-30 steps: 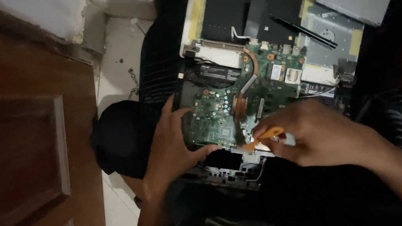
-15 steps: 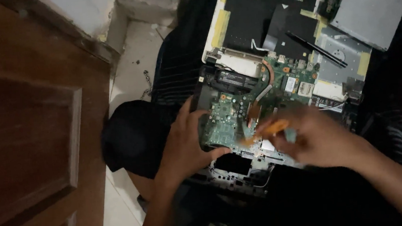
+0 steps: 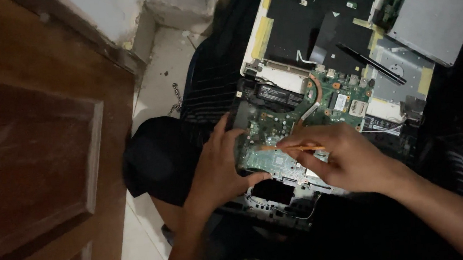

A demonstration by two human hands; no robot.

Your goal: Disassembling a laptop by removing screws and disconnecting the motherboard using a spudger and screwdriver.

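While your left hand [image 3: 220, 166] clamps the near-left edge of the green circuit board [image 3: 291, 125] lying in the open laptop chassis [image 3: 290, 32], keep the right hand [image 3: 349, 159], pinched on the orange tool [image 3: 293, 149], low over the board's near half.

Your left hand [image 3: 218, 172] & right hand [image 3: 349, 159] are bare: no gloves, rings or watch visible. Forearms bare too, no sleeves in view. Lower body's in dark, near-black shorts, one bare knee showing below; dim light, fabric detail can't be told.
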